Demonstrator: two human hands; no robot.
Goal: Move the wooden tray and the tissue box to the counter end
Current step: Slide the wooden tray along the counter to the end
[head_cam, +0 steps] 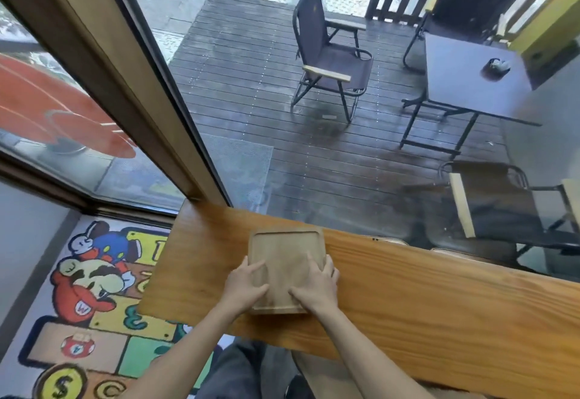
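Note:
A pale wooden tray point(284, 249) with a raised rim lies on the orange-brown wooden counter point(423, 298), close to the counter's left end. My left hand point(243, 287) holds the tray's near left edge, thumb laid on its inner surface. My right hand point(317, 285) grips the near right edge the same way, fingers wrapped around the side. The tray looks flat on or just above the counter; I cannot tell which. No tissue box is in view.
The counter runs along a large window, its left end point(163, 260) above a cartoon floor mat point(94, 288). A window frame post point(125, 84) rises at the far left corner. Outside are folding chairs point(326, 53) and a dark table point(470, 75).

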